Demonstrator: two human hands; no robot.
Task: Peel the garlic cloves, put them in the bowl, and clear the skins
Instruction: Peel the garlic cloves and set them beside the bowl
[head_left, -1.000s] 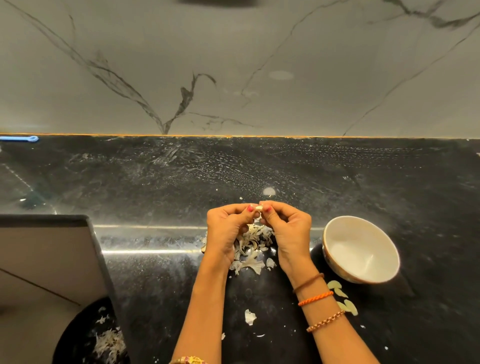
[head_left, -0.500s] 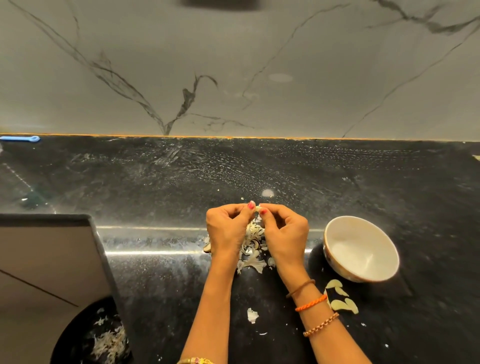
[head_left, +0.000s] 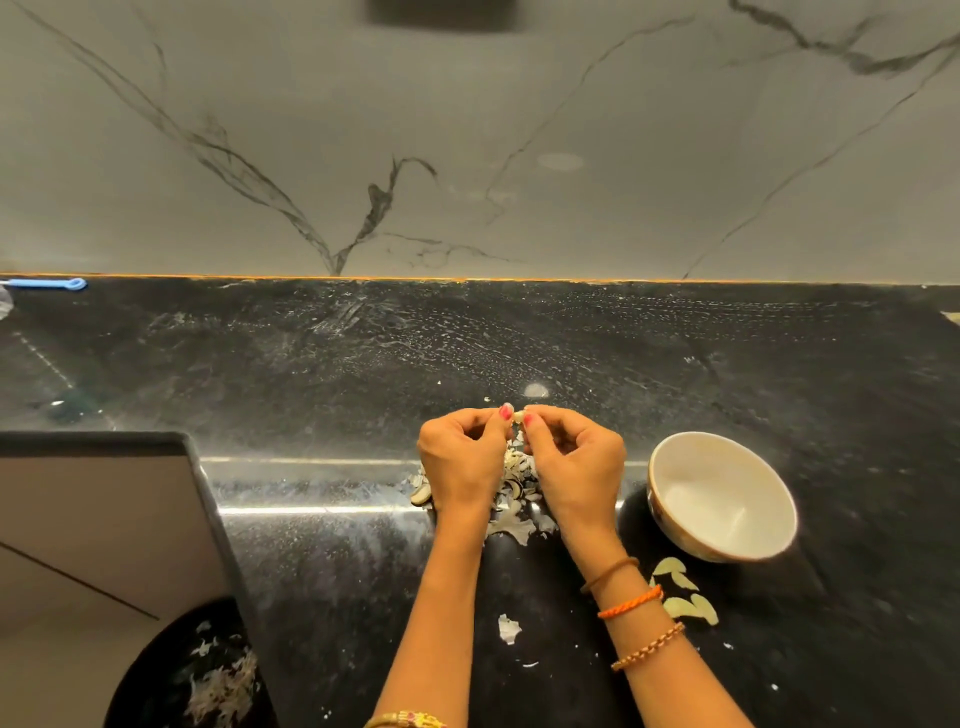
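Head: two hands (head_left: 462, 457) (head_left: 574, 462), perhaps one clove (head_left: 518, 414).

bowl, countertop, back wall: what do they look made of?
Bowl: probably glazed ceramic; glossy white inside, brownish outside, thin darker rim.
Countertop: looks like polished black stone, perhaps granite; speckled, and it mirrors light strips and a lamp spot.
Back wall: marble-look slab or tile, pale grey with dark branching veins and a soft sheen; real stone or print, cannot tell.

Left hand (head_left: 464, 457) and right hand (head_left: 574, 462) pinching one garlic clove (head_left: 518, 415) above skins (head_left: 514, 488). White bowl (head_left: 722, 496) just right. Peeled cloves (head_left: 685, 597) near it.
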